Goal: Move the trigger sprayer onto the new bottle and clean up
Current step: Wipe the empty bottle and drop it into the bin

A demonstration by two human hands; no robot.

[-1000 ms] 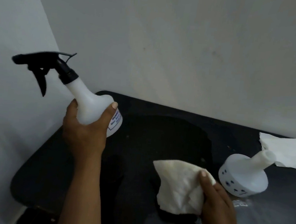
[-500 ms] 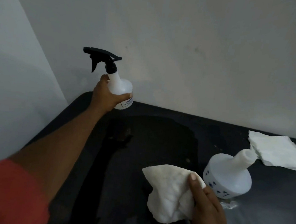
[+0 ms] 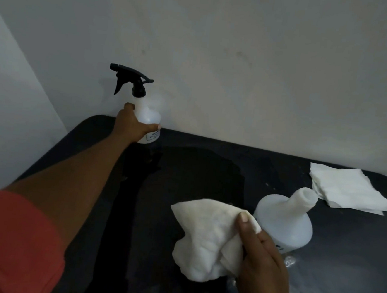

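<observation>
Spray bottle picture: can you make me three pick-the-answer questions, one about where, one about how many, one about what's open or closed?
1. Where is the spray bottle?
A. far corner by the wall
B. on the napkins
C. on the floor

2. How many white bottles?
A. one
B. two
C. four

3. The bottle without a sprayer is:
A. capped
B. open-topped
C. lying flat

Answers: 1 A, the left hand holds it at the table's back corner. 2 B, sprayer bottle plus bare one. 3 B, its neck shows an uncovered mouth.

Two white plastic bottles: one capped with a black trigger sprayer (image 3: 132,80), one open-necked (image 3: 283,222). One crumpled white cloth (image 3: 209,240). One stack of folded white paper towels (image 3: 346,188). Two hands.
</observation>
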